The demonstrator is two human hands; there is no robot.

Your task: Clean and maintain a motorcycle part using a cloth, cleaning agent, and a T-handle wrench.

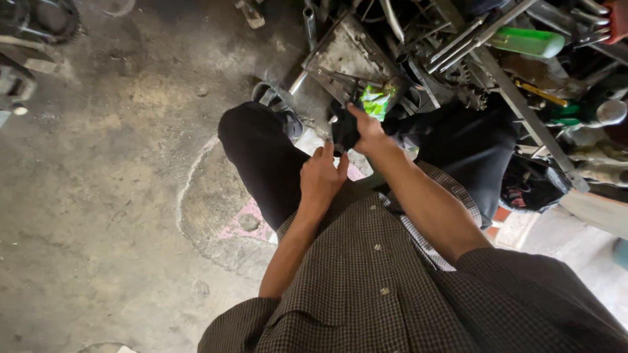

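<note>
I am seated, with black trousers (261, 157) and a checked shirt (366, 281) filling the lower middle of the view. My right hand (367, 133) reaches forward over my knees and grips a small dark object (343, 131). Its fingertips are next to a shiny green foil packet (377, 100). My left hand (320, 175) is just below, and its fingertips pinch the lower edge of the same dark object. What the dark object is cannot be made out.
A greasy metal plate (345, 57) and a heap of rods and machine parts (458, 52) lie ahead, with a green plastic bottle (527, 42) on top. A toothed wheel (46, 19) sits at the top left. Stained concrete floor (111, 196) spreads to the left.
</note>
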